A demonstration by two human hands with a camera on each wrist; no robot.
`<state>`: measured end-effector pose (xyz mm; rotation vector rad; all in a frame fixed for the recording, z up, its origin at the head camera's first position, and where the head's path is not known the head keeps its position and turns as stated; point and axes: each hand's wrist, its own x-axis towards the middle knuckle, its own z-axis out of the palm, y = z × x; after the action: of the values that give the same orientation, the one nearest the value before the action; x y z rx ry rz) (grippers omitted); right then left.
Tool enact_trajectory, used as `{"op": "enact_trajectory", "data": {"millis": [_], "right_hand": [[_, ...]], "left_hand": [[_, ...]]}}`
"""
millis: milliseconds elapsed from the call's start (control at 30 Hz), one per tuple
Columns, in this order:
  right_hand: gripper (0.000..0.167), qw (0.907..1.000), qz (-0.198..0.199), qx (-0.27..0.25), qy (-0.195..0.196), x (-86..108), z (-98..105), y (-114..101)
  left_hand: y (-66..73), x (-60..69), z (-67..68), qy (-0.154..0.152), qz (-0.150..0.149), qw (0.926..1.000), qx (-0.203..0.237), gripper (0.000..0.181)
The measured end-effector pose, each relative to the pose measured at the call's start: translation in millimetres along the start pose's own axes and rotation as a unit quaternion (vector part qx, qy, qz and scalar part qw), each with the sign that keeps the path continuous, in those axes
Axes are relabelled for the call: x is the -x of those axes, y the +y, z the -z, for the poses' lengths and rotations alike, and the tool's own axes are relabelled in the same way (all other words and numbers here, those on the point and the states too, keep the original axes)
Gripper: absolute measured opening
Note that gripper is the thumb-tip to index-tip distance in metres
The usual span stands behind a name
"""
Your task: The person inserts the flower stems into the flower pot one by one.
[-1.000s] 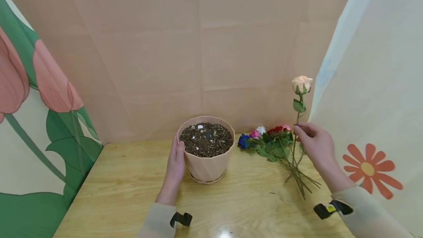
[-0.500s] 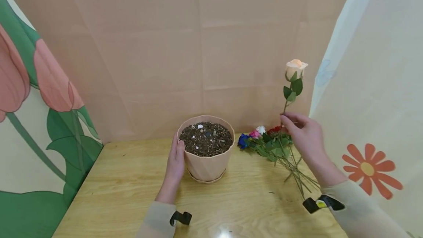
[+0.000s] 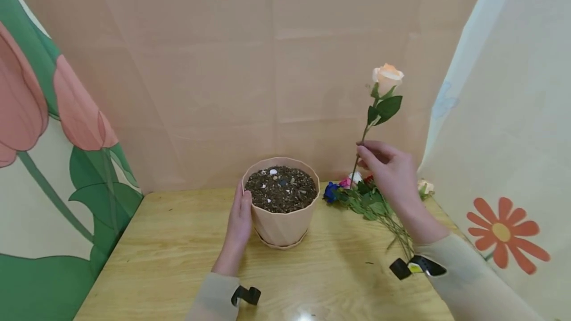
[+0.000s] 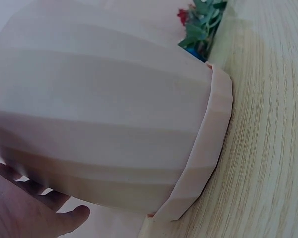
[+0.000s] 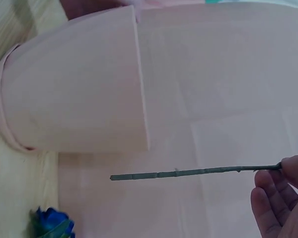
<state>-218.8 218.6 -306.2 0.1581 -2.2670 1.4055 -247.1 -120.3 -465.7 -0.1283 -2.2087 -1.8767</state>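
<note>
A pale peach rose (image 3: pixel 387 77) with green leaves stands upright above the table, its stem pinched between the thumb and fingers of my right hand (image 3: pixel 392 170). In the right wrist view, the bare lower stem (image 5: pixel 188 172) sticks out from the fingertips, apart from the pot. My left hand (image 3: pixel 238 219) rests against the left side of a pinkish-beige flower pot (image 3: pixel 283 227), its fingers fairly straight. Dark soil (image 3: pixel 281 189) with pale pebbles fills the pot, which sits on a matching saucer (image 3: pixel 282 245). The left wrist view shows the pot's ribbed wall and the left thumb (image 4: pixel 74 218).
Right of the pot lies a pile of roses, among them a blue rose (image 3: pixel 330 192), with crossed green stems (image 3: pixel 397 227). A cream rose (image 3: pixel 426 187) shows behind the right forearm. The wooden table (image 3: pixel 178 241) meets a beige backdrop (image 3: pixel 200 88).
My right hand has lifted the peach rose away from the pile and moved it left, toward the pot. The left hand stays on the pot.
</note>
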Motion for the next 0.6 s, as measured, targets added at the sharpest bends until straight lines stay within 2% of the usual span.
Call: {"op": "enact_trajectory", "data": {"millis": [167,300,400,600], "right_hand": [[0.042,0.9999,0.010,-0.009,-0.002,-6.2,-11.6,-10.3],[0.038,0.9992,0.032,-0.022,0.000,-14.0,-22.7,-17.6],[0.034,0.9980,0.054,-0.032,0.001,-19.4,-32.8,-24.0],[0.032,0.9959,0.070,-0.057,-0.015,-27.3,-57.5,-36.3]], "left_hand": [[0.3,0.1,0.4,0.002,0.003,1.0000,0.001,0.068],[-0.5,-1.7,0.5,0.003,0.007,1.0000,-0.003,0.067],[-2.0,-2.3,0.6,0.005,0.003,1.0000,-0.005,0.066],[-4.0,-1.8,0.0,0.006,-0.005,1.0000,-0.001,0.068]]}}
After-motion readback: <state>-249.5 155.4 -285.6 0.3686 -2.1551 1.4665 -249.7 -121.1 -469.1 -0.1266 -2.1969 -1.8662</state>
